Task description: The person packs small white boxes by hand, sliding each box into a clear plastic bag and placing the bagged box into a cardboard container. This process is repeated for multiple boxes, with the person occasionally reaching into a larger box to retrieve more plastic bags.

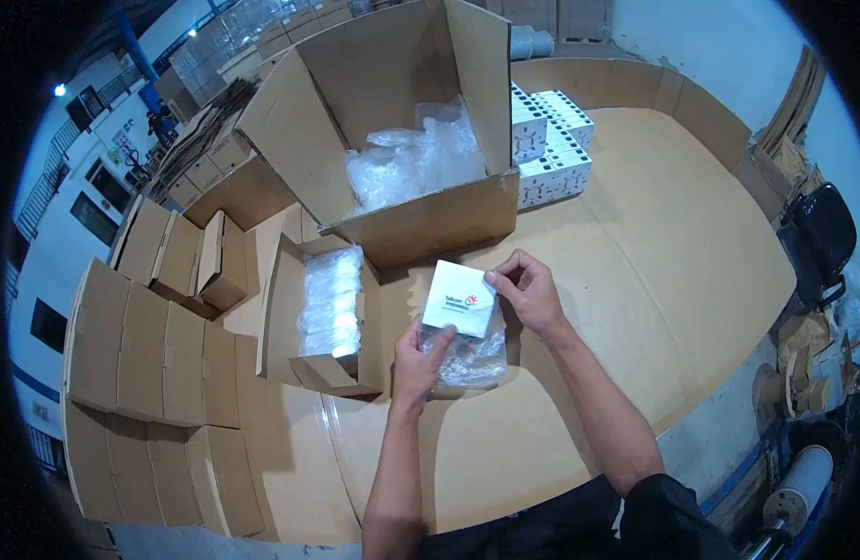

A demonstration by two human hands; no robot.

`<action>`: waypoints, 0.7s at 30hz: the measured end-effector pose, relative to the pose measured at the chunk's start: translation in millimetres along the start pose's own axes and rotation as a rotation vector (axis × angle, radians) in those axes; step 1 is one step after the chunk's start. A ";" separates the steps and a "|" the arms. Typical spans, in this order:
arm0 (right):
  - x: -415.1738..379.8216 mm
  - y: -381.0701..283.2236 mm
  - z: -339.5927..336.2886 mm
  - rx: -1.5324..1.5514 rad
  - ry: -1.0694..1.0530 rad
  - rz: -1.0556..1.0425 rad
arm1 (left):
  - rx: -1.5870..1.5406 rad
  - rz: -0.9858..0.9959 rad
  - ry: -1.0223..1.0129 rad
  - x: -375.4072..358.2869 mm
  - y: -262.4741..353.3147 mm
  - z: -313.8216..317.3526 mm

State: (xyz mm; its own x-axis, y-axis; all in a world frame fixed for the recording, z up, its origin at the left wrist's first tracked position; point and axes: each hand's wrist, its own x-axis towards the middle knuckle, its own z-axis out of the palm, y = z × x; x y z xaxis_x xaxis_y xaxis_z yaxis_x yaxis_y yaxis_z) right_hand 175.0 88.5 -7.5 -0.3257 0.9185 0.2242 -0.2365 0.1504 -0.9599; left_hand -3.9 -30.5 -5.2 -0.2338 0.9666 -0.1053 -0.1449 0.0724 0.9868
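Looking down from the head view, we see a white box (pixel 456 291) held in front of us between two bare hands, above the desk (pixel 663 261). Our left hand (pixel 418 362) grips it at the lower left, the thumb lying over its bottom edge. Our right hand (pixel 528 291) has the upper right edge pinched between thumb and bent fingers. The box is tilted, so its upper face looks up at us (small dark lettering and a red mark sit near the middle of it). Just below the box lies crumpled clear plastic wrap (pixel 472 364); the left fingers are partly hidden there, so we cannot say whether they touch it too.

Just left of the hands, we have a small open carton (pixel 279 313) with a row of plastic-wrapped items (pixel 331 301) inside. Beyond it stands a large carton (pixel 434 217), its flaps raised, holding a loose heap of clear plastic (pixel 411 161). To the right of that carton, partly behind it, white boxes with black markings (pixel 553 177) are stacked on the desk.

Along our left side, closed brown cartons (pixel 136 350) are ranged in stacked rows, well apart from the white box. A cardboard border (pixel 626 82) runs around the far right edge of the desk, and past that edge we make out a black chair (pixel 822 233) and, lower down, a pale roller (pixel 801 481).
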 end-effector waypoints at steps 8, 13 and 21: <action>-3.1 -16.3 1.4 -0.045 -0.172 0.066 | -0.065 -0.034 0.127 4.4 -7.3 3.6; -12.3 -39.9 10.3 -0.006 -0.309 0.256 | -0.124 0.050 0.194 10.2 -12.3 5.0; -7.8 -32.7 5.0 -0.056 -0.310 0.198 | -0.129 0.085 0.159 10.8 -18.2 1.2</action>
State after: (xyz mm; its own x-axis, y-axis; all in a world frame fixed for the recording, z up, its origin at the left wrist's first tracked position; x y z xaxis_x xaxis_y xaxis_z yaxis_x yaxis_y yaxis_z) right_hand 180.7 74.7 23.0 -0.6241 0.7786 0.0653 -0.0935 0.0086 -0.9956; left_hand -2.6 -21.0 -24.1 -0.3973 0.9163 -0.0506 -0.2373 -0.0493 0.9702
